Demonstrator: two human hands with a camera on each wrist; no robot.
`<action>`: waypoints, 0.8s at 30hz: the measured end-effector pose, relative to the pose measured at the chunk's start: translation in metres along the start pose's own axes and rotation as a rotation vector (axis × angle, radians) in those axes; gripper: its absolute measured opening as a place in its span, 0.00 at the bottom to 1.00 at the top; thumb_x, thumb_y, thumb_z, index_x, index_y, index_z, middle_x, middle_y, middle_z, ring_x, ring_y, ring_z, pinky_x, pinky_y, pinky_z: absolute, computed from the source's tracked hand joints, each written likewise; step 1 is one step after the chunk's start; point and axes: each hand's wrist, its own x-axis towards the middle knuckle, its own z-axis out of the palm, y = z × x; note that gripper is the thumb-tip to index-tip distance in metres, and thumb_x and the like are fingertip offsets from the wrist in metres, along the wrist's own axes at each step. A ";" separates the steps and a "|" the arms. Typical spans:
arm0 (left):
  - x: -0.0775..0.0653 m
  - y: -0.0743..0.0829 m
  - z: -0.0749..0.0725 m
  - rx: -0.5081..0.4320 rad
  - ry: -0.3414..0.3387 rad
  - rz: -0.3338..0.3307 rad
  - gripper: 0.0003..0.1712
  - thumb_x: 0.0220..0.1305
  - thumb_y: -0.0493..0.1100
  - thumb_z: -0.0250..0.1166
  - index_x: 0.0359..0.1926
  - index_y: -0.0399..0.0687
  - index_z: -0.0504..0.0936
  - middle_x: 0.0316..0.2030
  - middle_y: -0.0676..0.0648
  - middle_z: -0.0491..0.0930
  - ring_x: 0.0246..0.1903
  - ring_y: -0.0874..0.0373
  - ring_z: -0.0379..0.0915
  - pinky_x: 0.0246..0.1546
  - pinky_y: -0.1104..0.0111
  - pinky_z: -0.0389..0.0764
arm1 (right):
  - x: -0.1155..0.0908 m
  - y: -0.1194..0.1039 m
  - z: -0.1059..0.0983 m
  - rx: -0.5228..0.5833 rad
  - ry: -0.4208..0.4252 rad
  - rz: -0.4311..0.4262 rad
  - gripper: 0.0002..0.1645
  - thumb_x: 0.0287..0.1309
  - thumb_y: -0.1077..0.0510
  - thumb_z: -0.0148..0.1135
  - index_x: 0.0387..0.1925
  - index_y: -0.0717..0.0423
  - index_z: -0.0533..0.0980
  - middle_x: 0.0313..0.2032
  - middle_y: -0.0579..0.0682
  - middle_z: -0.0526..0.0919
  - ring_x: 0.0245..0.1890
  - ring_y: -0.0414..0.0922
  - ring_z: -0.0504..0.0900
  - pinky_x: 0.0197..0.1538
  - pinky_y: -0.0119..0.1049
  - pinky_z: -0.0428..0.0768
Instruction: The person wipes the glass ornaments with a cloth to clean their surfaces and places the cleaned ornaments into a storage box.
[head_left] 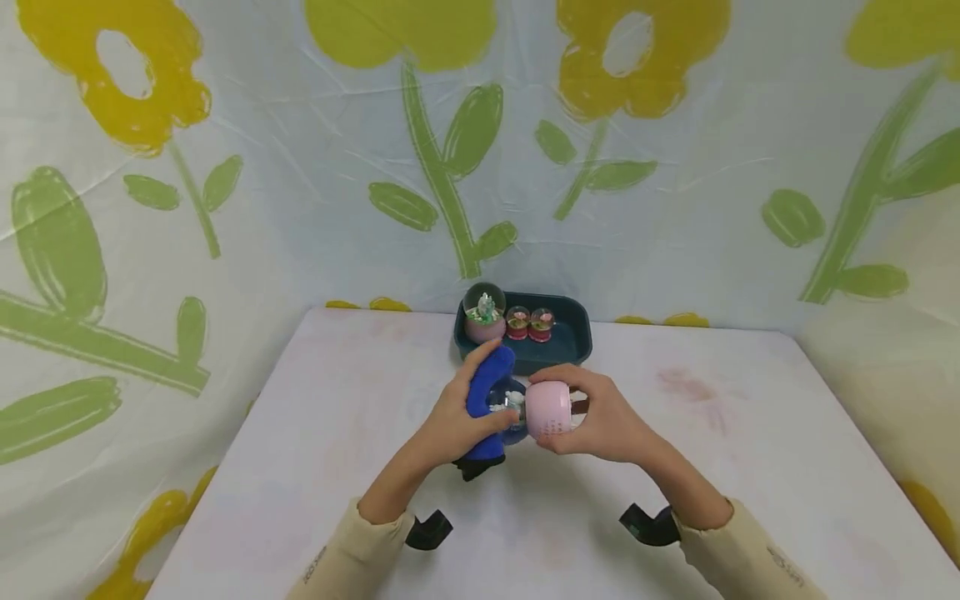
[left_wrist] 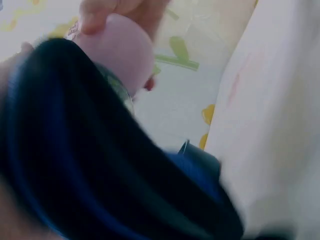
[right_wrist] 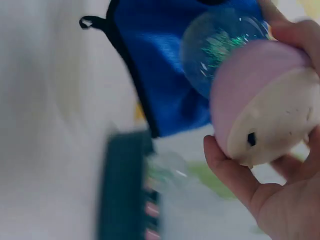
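Observation:
Held on its side over the table is a snow globe (head_left: 549, 410) with a pink base and a clear dome. My right hand (head_left: 611, 425) grips the base, thumb and fingers spread around it. The pale underside, with a small dark slot, shows in the right wrist view. A blue cloth (head_left: 486, 392) with black edging is in my left hand (head_left: 450, 421), bent around the dome (right_wrist: 217, 55) and pressed against the glass. Green glitter shows inside. In the left wrist view the cloth (left_wrist: 105, 155) hides most of the dome, and the pink base (left_wrist: 127, 52) shows beyond it.
Behind the hands stands a dark green tray (head_left: 576, 337) on the white table (head_left: 360, 417). It holds a larger snow globe (head_left: 485, 315) with a pink base and two small red-based globes (head_left: 541, 326). A flowered cloth backdrop (head_left: 300, 183) rises behind.

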 end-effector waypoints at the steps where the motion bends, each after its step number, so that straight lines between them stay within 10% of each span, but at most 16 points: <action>1: -0.002 0.000 -0.002 -0.012 -0.009 -0.013 0.48 0.57 0.58 0.70 0.71 0.72 0.50 0.66 0.47 0.59 0.59 0.47 0.65 0.51 0.52 0.75 | 0.001 0.002 0.002 0.068 -0.001 0.058 0.36 0.41 0.58 0.78 0.55 0.52 0.75 0.51 0.51 0.75 0.45 0.53 0.75 0.38 0.45 0.82; 12: -0.004 -0.023 -0.027 -0.087 -0.248 0.024 0.40 0.57 0.52 0.72 0.67 0.68 0.63 0.66 0.49 0.60 0.58 0.46 0.64 0.49 0.56 0.77 | -0.004 0.012 0.017 0.421 0.036 0.313 0.32 0.52 0.60 0.70 0.59 0.63 0.70 0.52 0.62 0.70 0.46 0.57 0.72 0.41 0.46 0.81; 18: -0.001 -0.037 -0.019 -0.165 -0.166 -0.007 0.36 0.49 0.49 0.77 0.59 0.62 0.70 0.60 0.46 0.66 0.56 0.45 0.65 0.49 0.55 0.76 | -0.009 0.009 0.032 0.261 0.071 0.257 0.33 0.52 0.58 0.72 0.59 0.54 0.70 0.54 0.59 0.71 0.43 0.57 0.74 0.37 0.44 0.81; 24: -0.004 -0.047 -0.014 -0.310 -0.095 -0.021 0.37 0.48 0.54 0.76 0.59 0.56 0.70 0.62 0.41 0.63 0.55 0.41 0.65 0.49 0.50 0.76 | -0.021 0.008 0.032 -0.034 0.032 -0.011 0.54 0.43 0.55 0.80 0.69 0.44 0.60 0.67 0.51 0.61 0.51 0.52 0.76 0.38 0.38 0.83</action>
